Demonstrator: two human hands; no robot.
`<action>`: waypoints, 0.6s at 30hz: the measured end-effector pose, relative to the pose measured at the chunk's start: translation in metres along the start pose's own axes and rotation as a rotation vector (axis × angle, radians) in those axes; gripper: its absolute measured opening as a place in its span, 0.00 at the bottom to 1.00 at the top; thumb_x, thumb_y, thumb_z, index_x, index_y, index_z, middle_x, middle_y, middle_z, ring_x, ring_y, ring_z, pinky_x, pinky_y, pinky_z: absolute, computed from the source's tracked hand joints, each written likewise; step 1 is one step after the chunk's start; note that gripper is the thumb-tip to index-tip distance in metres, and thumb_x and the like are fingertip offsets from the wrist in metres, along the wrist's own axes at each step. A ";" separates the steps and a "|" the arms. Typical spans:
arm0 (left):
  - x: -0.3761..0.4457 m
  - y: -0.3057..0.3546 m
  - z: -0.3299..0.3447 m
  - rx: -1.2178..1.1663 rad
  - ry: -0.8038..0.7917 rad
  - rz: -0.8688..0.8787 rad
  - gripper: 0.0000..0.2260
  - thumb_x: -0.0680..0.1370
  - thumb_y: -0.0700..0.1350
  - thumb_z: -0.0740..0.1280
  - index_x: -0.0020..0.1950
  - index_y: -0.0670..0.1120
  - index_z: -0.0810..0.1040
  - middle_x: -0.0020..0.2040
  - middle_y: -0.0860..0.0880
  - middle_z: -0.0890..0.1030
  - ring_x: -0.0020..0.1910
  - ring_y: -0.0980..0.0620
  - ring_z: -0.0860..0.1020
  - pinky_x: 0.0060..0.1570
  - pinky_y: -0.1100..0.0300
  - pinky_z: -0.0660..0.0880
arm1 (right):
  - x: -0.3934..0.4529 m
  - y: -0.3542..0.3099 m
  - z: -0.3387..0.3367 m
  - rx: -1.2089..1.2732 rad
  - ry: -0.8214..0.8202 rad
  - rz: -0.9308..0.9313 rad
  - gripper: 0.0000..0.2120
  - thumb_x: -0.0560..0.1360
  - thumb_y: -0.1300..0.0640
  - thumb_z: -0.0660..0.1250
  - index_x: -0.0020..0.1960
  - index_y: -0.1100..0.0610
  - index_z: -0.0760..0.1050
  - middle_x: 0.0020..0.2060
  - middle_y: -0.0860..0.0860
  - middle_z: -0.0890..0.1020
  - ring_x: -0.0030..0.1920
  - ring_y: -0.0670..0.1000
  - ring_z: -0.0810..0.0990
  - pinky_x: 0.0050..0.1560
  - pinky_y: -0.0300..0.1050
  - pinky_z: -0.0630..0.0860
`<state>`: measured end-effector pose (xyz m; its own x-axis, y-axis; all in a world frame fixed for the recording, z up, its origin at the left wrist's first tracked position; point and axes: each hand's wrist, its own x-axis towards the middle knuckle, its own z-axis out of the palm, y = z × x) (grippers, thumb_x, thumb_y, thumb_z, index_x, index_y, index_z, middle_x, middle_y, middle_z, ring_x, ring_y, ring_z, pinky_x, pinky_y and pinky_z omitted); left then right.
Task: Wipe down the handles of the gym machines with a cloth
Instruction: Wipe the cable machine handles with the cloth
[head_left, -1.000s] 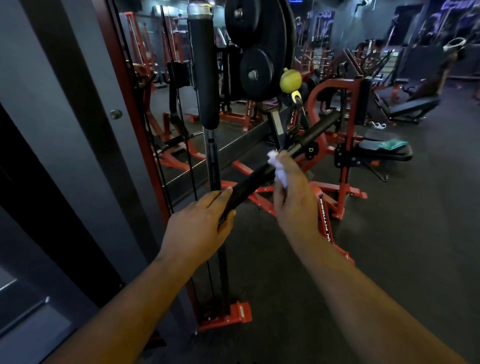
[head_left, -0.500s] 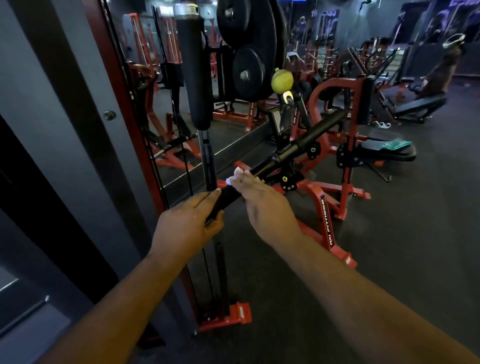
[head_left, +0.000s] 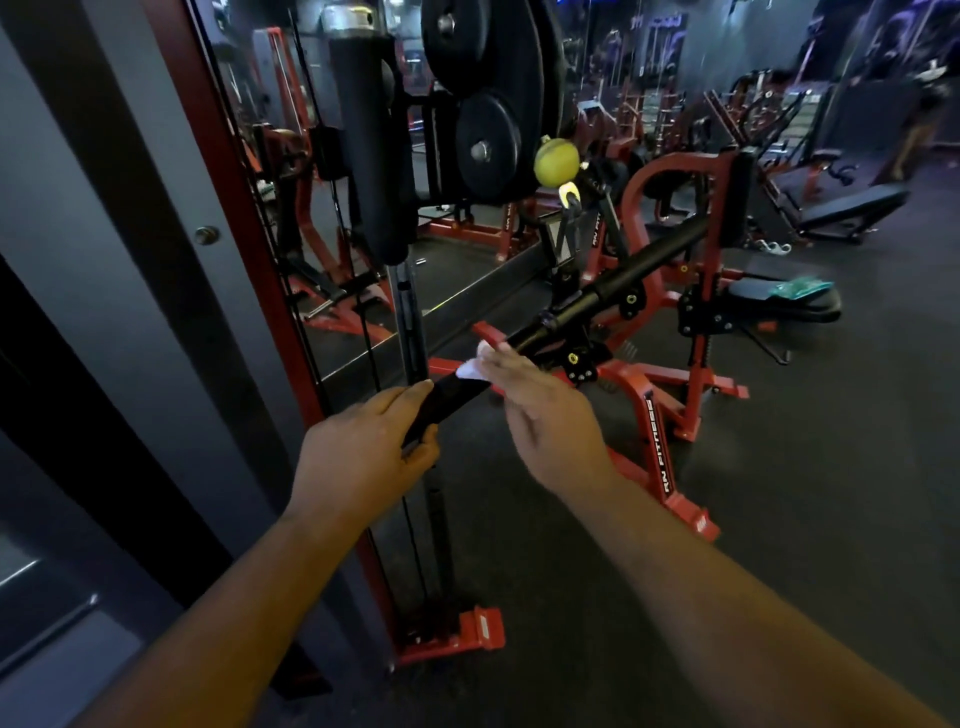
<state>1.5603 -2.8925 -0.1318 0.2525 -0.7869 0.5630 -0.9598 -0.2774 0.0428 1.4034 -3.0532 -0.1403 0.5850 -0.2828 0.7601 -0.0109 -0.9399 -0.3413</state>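
Observation:
A long black bar handle (head_left: 613, 288) slants from my hands up to the right, hung from a cable clip under a yellow-green ball (head_left: 556, 162). My left hand (head_left: 363, 457) grips the bar's near end, thumb on top. My right hand (head_left: 545, 415) holds a small white cloth (head_left: 475, 366) against the bar just beyond the left hand; the fingers curl over the bar and hide most of the cloth.
A red machine frame post (head_left: 249, 218) and mirror stand at left, with a black padded roller (head_left: 363, 145) and weight plates (head_left: 488, 93) overhead. Red machines (head_left: 691, 291) and a black seat pad with a green cloth (head_left: 802, 287) fill the right. Dark rubber floor lies below.
My right hand slid the cloth down the bar toward the left hand, then stayed near it. The left hand kept its grip on the bar's end.

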 end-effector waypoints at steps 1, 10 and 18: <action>0.002 0.003 -0.001 0.012 -0.005 -0.017 0.21 0.80 0.52 0.67 0.72 0.48 0.77 0.60 0.51 0.84 0.45 0.50 0.83 0.34 0.57 0.79 | 0.000 0.008 -0.009 0.036 0.070 0.000 0.23 0.78 0.75 0.62 0.70 0.63 0.75 0.68 0.57 0.78 0.73 0.52 0.74 0.75 0.54 0.70; 0.069 0.063 0.008 0.281 -0.131 -0.045 0.36 0.82 0.68 0.54 0.84 0.49 0.51 0.81 0.47 0.62 0.77 0.45 0.66 0.71 0.44 0.68 | 0.038 0.130 -0.097 -0.167 0.473 0.412 0.15 0.83 0.61 0.61 0.68 0.57 0.78 0.62 0.51 0.83 0.63 0.47 0.80 0.68 0.41 0.74; 0.161 0.116 0.042 0.298 -0.220 -0.022 0.40 0.79 0.70 0.56 0.83 0.48 0.53 0.77 0.48 0.69 0.70 0.45 0.74 0.62 0.46 0.74 | 0.036 0.144 -0.065 -0.328 -0.039 0.181 0.25 0.78 0.68 0.59 0.74 0.58 0.72 0.70 0.55 0.77 0.74 0.54 0.71 0.77 0.57 0.63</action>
<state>1.4948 -3.0747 -0.0711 0.3243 -0.8695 0.3725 -0.8841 -0.4187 -0.2075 1.3702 -3.2115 -0.1259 0.5800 -0.4481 0.6803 -0.3724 -0.8886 -0.2679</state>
